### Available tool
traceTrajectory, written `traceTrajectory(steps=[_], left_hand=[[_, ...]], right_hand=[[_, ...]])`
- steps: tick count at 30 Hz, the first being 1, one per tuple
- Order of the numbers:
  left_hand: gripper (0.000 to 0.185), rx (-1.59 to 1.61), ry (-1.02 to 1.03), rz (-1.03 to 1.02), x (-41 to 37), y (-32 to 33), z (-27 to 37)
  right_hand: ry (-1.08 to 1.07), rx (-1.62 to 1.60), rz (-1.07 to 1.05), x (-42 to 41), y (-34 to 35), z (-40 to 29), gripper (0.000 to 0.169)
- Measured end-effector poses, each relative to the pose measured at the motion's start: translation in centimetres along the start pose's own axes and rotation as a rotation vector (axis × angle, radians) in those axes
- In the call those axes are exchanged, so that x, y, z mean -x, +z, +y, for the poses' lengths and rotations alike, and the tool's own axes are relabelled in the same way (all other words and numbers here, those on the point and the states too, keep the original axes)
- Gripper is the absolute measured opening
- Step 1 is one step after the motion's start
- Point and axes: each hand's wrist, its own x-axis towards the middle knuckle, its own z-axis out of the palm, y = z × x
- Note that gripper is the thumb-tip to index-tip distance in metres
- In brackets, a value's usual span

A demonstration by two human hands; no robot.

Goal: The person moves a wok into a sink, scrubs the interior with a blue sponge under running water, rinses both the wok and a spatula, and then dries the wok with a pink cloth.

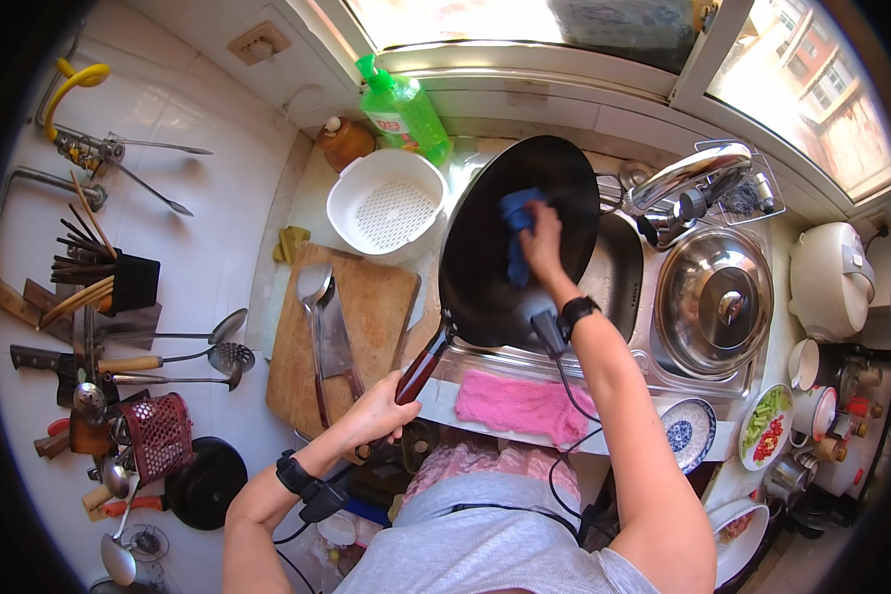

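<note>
A large black wok (482,275) is tilted over the left part of a stainless steel sink (624,275). My left hand (387,408) grips its dark red-brown handle (420,371). Inside the wok, my right hand (543,241) holds a blue cloth (518,211) against the black surface; part of the cloth hangs below the fingers. A pink towel (520,408) lies on the counter edge below the wok.
Left of the wok, a wooden cutting board (386,297) bears a cleaver (335,334) and a spatula (315,286). Behind it are a white colander (390,204) and a green soap bottle (408,111). A faucet (683,178) and a steel lid (713,301) are at right.
</note>
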Motion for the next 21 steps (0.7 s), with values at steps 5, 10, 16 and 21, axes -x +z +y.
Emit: traceTrajectory(steps=[5,10,16,21], left_hand=[[0.037,-0.04,0.017,0.009,-0.5,0.4,0.1],[0.037,-0.053,0.016,0.05,-0.6,0.8,-0.7],[0.033,-0.061,0.02,0.062,-0.6,0.6,-0.4],[0.032,-0.048,0.042,0.046,-1.0,0.1,-0.7]], right_hand=[[0.193,-0.011,0.305,-0.5,2.1,0.7,0.05],[0.156,-0.594,-0.172,2.3,2.4,-7.7,0.052],[0.049,-0.634,-0.642,6.7,0.0,-8.1,0.041],[-0.141,0.003,-0.698,8.5,-2.1,-0.2,0.044]])
